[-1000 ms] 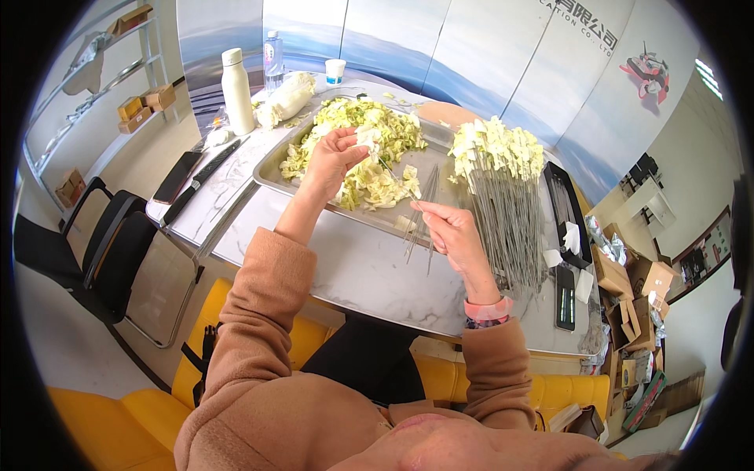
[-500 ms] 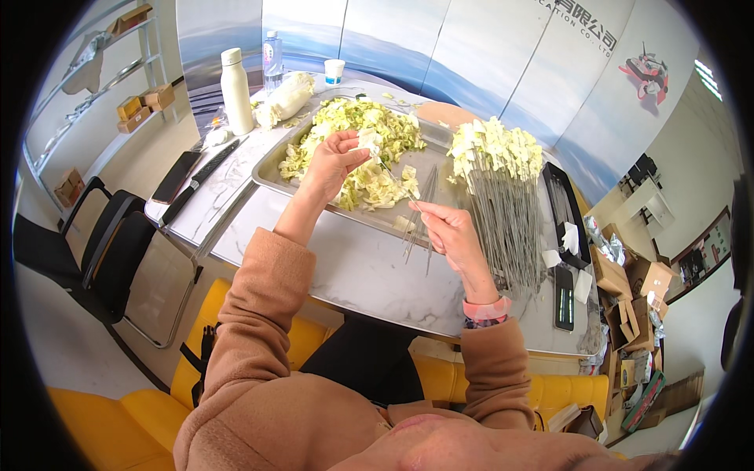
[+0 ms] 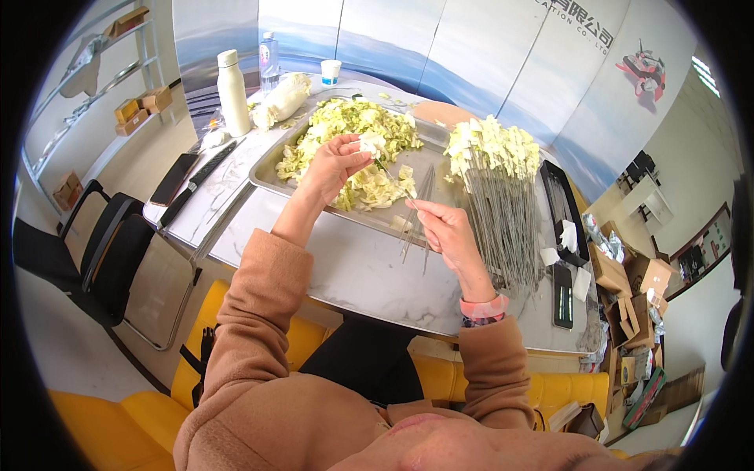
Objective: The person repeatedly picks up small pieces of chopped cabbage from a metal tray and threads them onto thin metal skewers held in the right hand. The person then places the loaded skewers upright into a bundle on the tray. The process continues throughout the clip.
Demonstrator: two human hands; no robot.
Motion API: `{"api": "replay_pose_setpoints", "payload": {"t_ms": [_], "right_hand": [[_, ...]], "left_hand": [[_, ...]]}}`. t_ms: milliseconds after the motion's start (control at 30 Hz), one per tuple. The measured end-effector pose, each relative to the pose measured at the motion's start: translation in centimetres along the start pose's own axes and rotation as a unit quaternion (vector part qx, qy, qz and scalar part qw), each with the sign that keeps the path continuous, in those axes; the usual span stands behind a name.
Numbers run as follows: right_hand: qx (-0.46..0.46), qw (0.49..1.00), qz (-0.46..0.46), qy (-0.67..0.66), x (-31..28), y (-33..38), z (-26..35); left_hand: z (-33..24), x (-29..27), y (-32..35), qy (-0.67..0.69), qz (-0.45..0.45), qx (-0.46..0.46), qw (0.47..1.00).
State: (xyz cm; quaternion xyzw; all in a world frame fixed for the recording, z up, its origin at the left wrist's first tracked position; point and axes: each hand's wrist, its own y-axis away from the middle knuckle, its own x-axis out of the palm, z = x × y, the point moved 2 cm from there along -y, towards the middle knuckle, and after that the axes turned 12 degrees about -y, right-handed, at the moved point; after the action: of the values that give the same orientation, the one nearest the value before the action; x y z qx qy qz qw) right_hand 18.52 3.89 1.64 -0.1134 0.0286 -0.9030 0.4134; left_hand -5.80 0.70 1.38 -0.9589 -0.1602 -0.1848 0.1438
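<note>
Over a metal tray, my left hand pinches a pale cabbage leaf piece at the upper end of a thin metal skewer. My right hand is closed on the lower end of that skewer, between thumb and fingers. Torn yellow-green cabbage is heaped in the tray under and beyond my left hand. Several bare skewers lie across the tray's near edge, left of my right hand. To its right lies a thick bundle of skewers with cabbage on their far ends.
At the back left stand a white bottle, a clear bottle, a paper cup and a cabbage head. A knife and phone lie left. Rightward are a black tray and another phone.
Both hands keep their hold on the cabbage piece and skewer, with only a slight shift of the left fingers at the leaf. The whole view has moved a little.
</note>
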Motion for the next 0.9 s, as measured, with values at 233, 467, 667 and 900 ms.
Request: {"api": "replay_pose_setpoints", "payload": {"t_ms": [233,467,667,900], "right_hand": [[0.002,1.000,-0.004,0.003,0.1,0.0,0.0],[0.010,1.000,-0.003,0.007,-0.1,0.0,-0.1],[0.010,1.000,-0.006,-0.014,0.0,0.0,-0.1],[0.014,1.000,0.003,-0.013,-0.1,0.1,-0.1]], "left_hand": [[0.7,-1.3,-0.7,0.070,-0.070,-0.022,0.995],[1.4,-1.7,-1.1,0.085,-0.071,0.000,0.994],[1.4,-1.3,-0.9,0.060,-0.049,0.019,0.997],[1.3,-1.2,-0.8,0.056,-0.052,0.021,0.997]]}}
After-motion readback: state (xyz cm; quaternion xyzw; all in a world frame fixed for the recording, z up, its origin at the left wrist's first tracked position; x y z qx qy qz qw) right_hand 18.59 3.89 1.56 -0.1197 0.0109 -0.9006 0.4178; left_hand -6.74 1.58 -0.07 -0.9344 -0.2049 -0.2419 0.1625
